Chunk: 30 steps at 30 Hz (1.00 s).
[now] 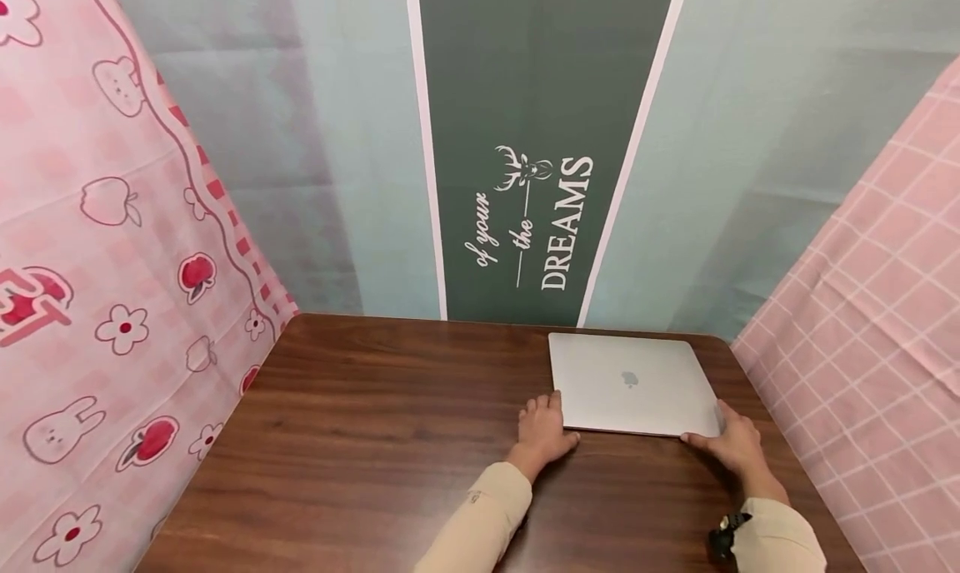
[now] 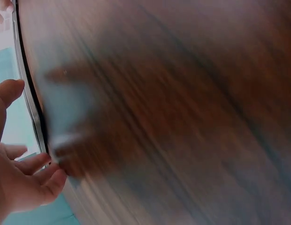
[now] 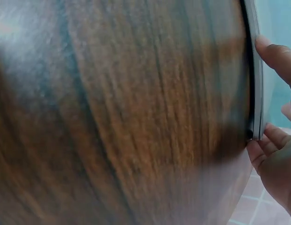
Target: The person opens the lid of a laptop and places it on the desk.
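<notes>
A closed silver laptop (image 1: 633, 394) with an apple logo on its lid lies at the far right of the brown wooden table (image 1: 360, 440). At its near left corner my left hand (image 1: 542, 430) grips it, thumb along the front edge and fingers against the left side. My right hand (image 1: 731, 441) holds the near right corner the same way, thumb at the front and fingers at the right side. Each wrist view shows the laptop's thin edge, with the left hand (image 2: 28, 183) and the right hand (image 3: 279, 159) at its corners.
A grey-green curtain (image 1: 360, 140) with white lettering hangs right behind the table's far edge. Pink printed cloth (image 1: 105, 290) borders the left side, and pink checked cloth (image 1: 885, 306) the right, close beside the laptop.
</notes>
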Tool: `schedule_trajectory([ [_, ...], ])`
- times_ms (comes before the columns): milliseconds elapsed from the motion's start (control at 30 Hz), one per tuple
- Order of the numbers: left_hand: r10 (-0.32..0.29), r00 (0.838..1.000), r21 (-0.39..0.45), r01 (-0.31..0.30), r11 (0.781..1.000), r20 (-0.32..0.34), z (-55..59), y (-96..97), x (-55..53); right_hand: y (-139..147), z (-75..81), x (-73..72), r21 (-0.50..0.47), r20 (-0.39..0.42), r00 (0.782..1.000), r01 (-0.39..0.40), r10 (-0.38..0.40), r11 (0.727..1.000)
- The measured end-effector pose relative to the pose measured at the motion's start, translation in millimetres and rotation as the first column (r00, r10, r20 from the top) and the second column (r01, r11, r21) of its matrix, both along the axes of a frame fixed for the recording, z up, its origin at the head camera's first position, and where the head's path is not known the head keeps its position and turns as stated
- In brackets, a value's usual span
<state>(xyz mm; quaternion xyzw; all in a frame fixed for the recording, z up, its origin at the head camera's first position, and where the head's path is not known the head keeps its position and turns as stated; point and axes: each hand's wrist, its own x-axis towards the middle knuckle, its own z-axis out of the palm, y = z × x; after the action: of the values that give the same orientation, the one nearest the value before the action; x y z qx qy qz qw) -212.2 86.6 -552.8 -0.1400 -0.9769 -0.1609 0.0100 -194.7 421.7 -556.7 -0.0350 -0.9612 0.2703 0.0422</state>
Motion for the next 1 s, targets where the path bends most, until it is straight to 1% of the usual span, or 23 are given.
schedule_trajectory([
  [100, 0.027, 1.000, 0.029, -0.027, 0.999, 0.003, -1.1, 6.0, -3.4, 0.7, 1.4, -3.0, -0.001, 0.029, 1.000, 0.005, -0.005, 1.000],
  [200, 0.053, 0.998, 0.091, -0.055, 0.994, 0.023, -2.6, 10.9, -5.7, 0.6, 2.4, -6.3, -0.006, 0.057, 0.998, 0.000, 0.001, 1.000],
  [267, 0.081, 0.995, 0.163, -0.088, 0.983, 0.053, -3.1, 13.4, -6.6, -0.1, 4.1, -8.3, -0.001, 0.073, 0.997, -0.012, 0.012, 1.000],
  [300, 0.097, 0.993, 0.214, -0.111, 0.971, 0.074, -3.0, 14.5, -6.6, -0.6, 5.3, -9.1, 0.005, 0.079, 0.997, -0.016, 0.016, 1.000],
  [367, 0.132, 0.983, 0.331, -0.167, 0.929, 0.124, -2.6, 17.4, -6.4, -1.2, 8.1, -10.7, 0.026, 0.096, 0.995, -0.021, 0.019, 0.999],
  [433, 0.172, 0.969, 0.437, -0.233, 0.869, 0.174, -0.9, 20.3, -6.5, -1.0, 11.0, -12.3, 0.046, 0.121, 0.993, -0.023, 0.017, 0.999],
  [467, 0.188, 0.964, 0.478, -0.258, 0.840, 0.189, -0.2, 21.9, -6.9, -0.7, 12.3, -13.0, 0.054, 0.136, 0.991, -0.020, 0.013, 0.998],
  [500, 0.200, 0.958, 0.505, -0.279, 0.817, 0.205, 0.5, 23.4, -7.0, 0.0, 13.6, -13.9, 0.063, 0.151, 0.989, -0.020, 0.011, 0.998],
  [533, 0.210, 0.954, 0.516, -0.293, 0.805, 0.214, 0.9, 24.6, -7.4, 0.9, 14.7, -14.9, 0.071, 0.165, 0.986, -0.020, 0.008, 0.997],
  [600, 0.225, 0.949, 0.514, -0.310, 0.800, 0.221, 2.2, 26.0, -7.8, 2.5, 16.7, -16.4, 0.081, 0.193, 0.981, -0.018, 0.002, 0.997],
  [733, 0.243, 0.947, 0.490, -0.317, 0.812, 0.210, 4.3, 24.8, -7.1, 2.4, 18.9, -19.5, 0.091, 0.216, 0.976, -0.020, 0.000, 0.996],
  [833, 0.257, 0.946, 0.483, -0.321, 0.815, 0.196, 6.3, 24.9, -5.9, 1.5, 20.5, -20.4, 0.091, 0.211, 0.978, -0.016, -0.003, 0.996],
  [900, 0.266, 0.945, 0.461, -0.326, 0.825, 0.192, 6.0, 26.0, -4.9, 1.3, 20.5, -19.8, 0.095, 0.203, 0.979, -0.015, -0.005, 0.995],
  [1000, 0.280, 0.937, 0.436, -0.345, 0.832, 0.207, 4.5, 28.3, -3.4, 1.3, 19.0, -17.6, 0.096, 0.193, 0.981, -0.010, -0.009, 0.995],
])
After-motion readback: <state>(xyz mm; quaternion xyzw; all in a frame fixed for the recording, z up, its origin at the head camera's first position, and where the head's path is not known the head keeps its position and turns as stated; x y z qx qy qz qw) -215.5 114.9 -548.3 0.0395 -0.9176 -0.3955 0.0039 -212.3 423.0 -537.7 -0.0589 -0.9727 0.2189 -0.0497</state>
